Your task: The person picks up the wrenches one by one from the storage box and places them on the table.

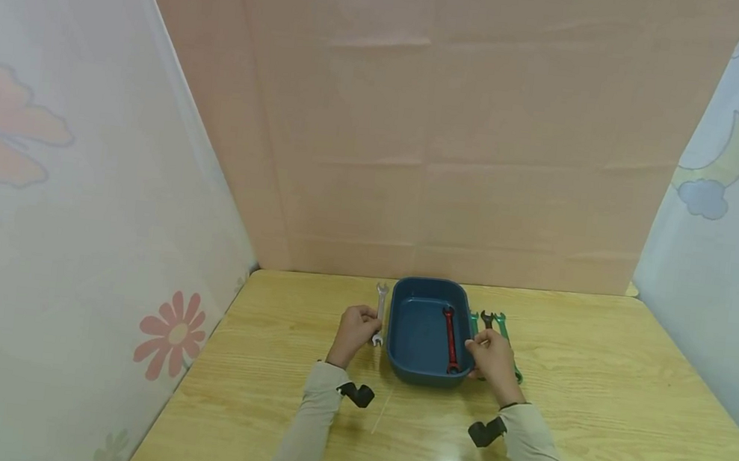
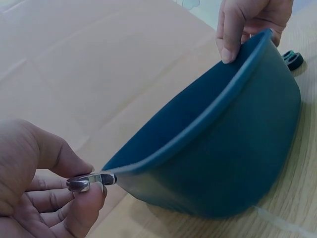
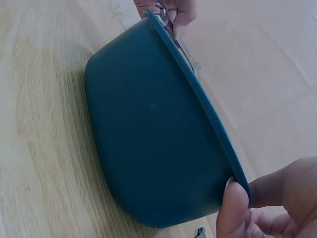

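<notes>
Pinching the near end of a silver wrench (image 1: 379, 313) between thumb and fingertips, the left hand (image 1: 353, 332) has its grip closed on the tool, which lies on the table (image 1: 598, 375) just left of the blue tray (image 1: 411, 366). The right hand (image 1: 495, 356) rests at the tray's right rim, thumb on the edge; whether its grip also holds a green wrench (image 1: 503, 327) I cannot tell. A red wrench (image 1: 450, 337) lies inside the tray, and a dark wrench (image 1: 486, 319) sits beside the green ones.

One blue tray (image 1: 427, 291); five wrenches: one silver (image 1: 381, 299), one red (image 1: 449, 336), one black (image 1: 486, 319), two green (image 1: 502, 323).
</notes>
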Available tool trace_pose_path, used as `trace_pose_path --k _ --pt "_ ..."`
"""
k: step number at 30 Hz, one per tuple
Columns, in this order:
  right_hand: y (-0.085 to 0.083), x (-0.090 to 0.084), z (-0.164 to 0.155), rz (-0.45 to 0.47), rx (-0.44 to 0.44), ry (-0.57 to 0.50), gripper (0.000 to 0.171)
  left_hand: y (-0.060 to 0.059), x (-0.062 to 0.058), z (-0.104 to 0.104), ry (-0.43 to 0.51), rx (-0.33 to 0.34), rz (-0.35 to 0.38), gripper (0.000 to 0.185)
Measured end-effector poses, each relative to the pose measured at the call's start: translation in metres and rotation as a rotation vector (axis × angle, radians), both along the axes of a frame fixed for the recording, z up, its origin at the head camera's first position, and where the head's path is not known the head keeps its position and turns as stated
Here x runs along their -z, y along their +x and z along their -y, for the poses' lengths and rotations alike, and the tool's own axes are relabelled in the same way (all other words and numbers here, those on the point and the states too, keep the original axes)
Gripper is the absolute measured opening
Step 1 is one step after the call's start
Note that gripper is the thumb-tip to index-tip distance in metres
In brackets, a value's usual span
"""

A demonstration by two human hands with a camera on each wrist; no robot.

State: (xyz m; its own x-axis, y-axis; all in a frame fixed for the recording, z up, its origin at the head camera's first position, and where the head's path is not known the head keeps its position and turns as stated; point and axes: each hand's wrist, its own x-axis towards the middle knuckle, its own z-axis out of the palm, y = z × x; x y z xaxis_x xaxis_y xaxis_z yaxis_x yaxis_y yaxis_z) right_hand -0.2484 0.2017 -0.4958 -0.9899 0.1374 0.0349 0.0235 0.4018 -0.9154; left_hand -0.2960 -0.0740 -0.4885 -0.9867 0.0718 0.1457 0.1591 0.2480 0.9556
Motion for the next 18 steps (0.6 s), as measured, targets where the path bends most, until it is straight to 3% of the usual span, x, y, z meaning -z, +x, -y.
trace_pose_path --k 9,18 --pt "0.000 0.001 0.000 -0.002 0.007 0.008 0.013 -0.003 0.011 0.003 -0.010 -0.004 0.017 0.013" --pt "-0.003 0.003 -0.001 -0.003 0.007 0.004 0.013 -0.007 0.026 0.005 -0.080 -0.015 0.044 0.016"
